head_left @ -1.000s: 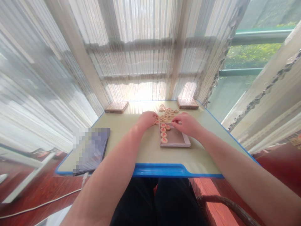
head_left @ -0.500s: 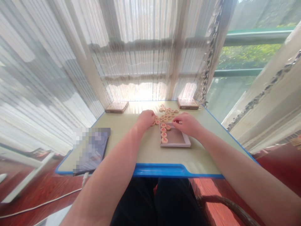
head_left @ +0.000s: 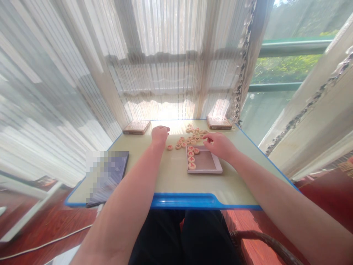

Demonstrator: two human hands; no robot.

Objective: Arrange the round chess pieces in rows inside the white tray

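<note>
My left hand (head_left: 160,134) hovers over the table left of the loose pieces, its fingers a little apart and nothing visible in them. Just below it on the tabletop lies a single xiangqi piece (head_left: 170,147) with a red character. My right hand (head_left: 219,142) is over the far right corner of a shallow box tray (head_left: 205,171), thumb and forefinger parted with no piece seen between them. Inside the tray, several round red-marked pieces (head_left: 191,159) form a column along the left wall, and one more piece (head_left: 196,151) sits beside the top one. More loose pieces (head_left: 193,141) lie behind the tray.
Two flat boxes stand at the back, a left box (head_left: 137,127) and a right box (head_left: 219,123). A dark tablet (head_left: 121,171), partly pixelated, lies at the table's left with a white cable (head_left: 68,232) below. The blue table edge (head_left: 184,200) runs in front of my lap.
My left hand has moved left from the loose pieces, and a single piece now shows apart from the cluster. My right hand stays near the tray's far right corner.
</note>
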